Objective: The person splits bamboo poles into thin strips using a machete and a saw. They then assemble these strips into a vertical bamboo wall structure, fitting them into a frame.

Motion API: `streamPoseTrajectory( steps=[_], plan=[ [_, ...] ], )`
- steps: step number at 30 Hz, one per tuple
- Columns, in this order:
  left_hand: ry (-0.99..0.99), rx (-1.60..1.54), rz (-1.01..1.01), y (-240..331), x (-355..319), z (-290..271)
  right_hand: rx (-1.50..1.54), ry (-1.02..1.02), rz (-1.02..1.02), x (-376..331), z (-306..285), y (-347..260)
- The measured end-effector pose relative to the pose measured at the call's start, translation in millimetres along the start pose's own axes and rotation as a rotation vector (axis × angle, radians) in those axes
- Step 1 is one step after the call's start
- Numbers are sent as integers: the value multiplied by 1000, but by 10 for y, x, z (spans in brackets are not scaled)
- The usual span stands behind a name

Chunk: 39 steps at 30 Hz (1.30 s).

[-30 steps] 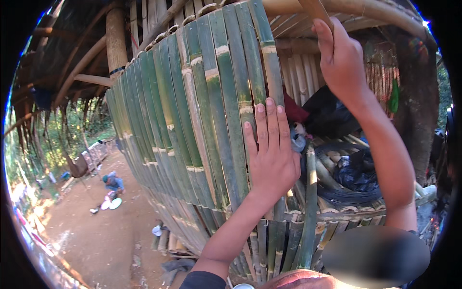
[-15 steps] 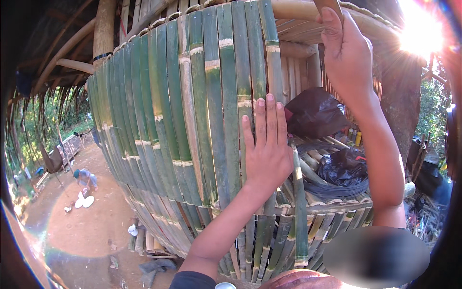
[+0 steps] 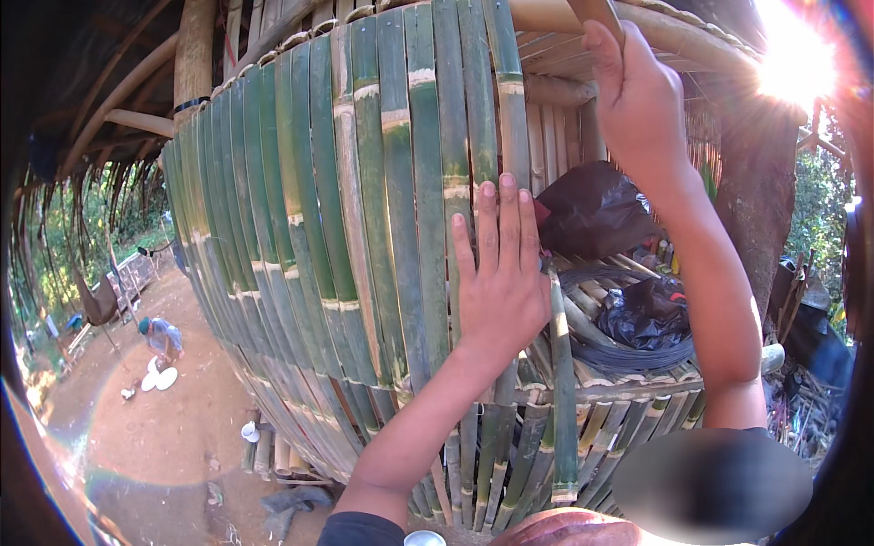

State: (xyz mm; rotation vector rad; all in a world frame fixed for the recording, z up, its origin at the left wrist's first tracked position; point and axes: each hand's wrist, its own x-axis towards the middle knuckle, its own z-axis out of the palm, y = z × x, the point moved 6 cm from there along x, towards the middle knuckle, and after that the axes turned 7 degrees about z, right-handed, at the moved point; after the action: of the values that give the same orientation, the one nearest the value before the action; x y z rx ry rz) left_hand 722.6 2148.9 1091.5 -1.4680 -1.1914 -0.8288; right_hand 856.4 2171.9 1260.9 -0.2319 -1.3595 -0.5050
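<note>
A curved wall of upright green bamboo slats point(image 3: 387, 209) fills the middle of the view. Flat against its right edge lies my left hand point(image 3: 503, 287), fingers stretched upward over the last slats. My right hand point(image 3: 637, 100) is raised at the upper right, its fingers wrapped round a wooden handle point(image 3: 596, 11). The far end of that handle is cut off by the top edge, so the kind of tool does not show. A separate bamboo slat point(image 3: 564, 409) hangs down just right of my left wrist.
Right of the wall, a bamboo platform holds a coil of dark wire point(image 3: 628, 355) and black plastic bags point(image 3: 592, 209). A thick tree trunk point(image 3: 756, 173) stands behind my right forearm. Down on the dirt floor at left, a person point(image 3: 162, 337) crouches beside white round things point(image 3: 159, 378).
My right hand and the handle have shifted slightly left. My left hand stays flat on the slats, while the whole view has moved a little.
</note>
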Motion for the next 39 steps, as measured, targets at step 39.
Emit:
streamPoseTrajectory(
  steps=[39],
  plan=[
    [10,12,-7,5,-52,-1,-85,-103,182,-157,-254,381]
  ],
)
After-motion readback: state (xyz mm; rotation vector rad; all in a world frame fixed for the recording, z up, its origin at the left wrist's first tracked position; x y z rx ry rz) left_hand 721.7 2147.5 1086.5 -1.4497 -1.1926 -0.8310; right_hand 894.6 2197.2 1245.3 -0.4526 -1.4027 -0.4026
